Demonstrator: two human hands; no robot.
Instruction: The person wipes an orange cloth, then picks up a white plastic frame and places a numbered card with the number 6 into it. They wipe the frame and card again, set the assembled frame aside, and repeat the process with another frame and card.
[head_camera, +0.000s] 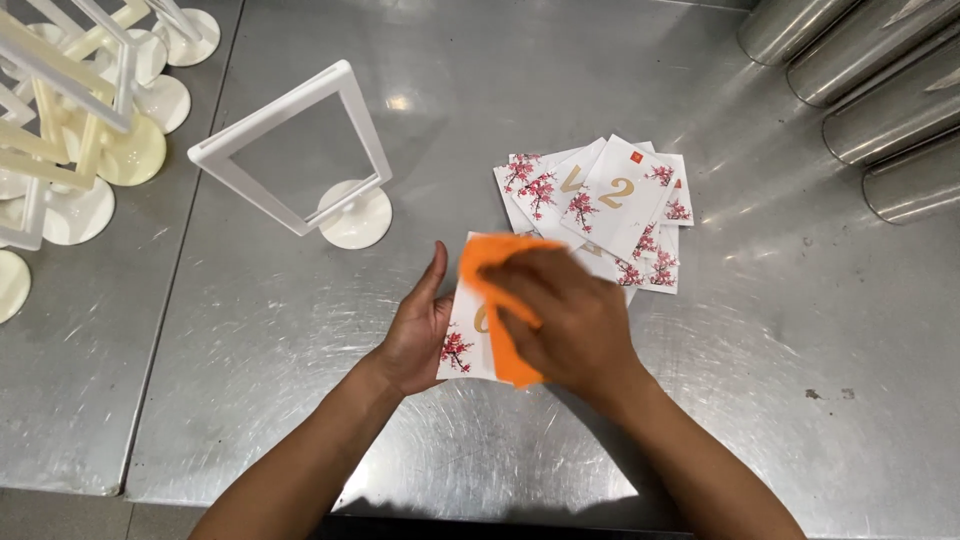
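My right hand (570, 320) presses an orange cloth (495, 270) onto a white card with red blossom print (462, 345) lying on the steel table (750, 400). My left hand (420, 325) rests flat against the card's left edge, fingers straight, steadying it. Just beyond, a loose pile of similar blossom cards (600, 200) lies fanned out. A white upright sign frame (300, 150) on a round base stands to the left of the hands, with nothing inside it.
More white and cream sign frames on round bases (90, 120) crowd the far left. Steel cylinders (880, 90) lie at the far right corner. A seam between two table tops (185, 250) runs down the left.
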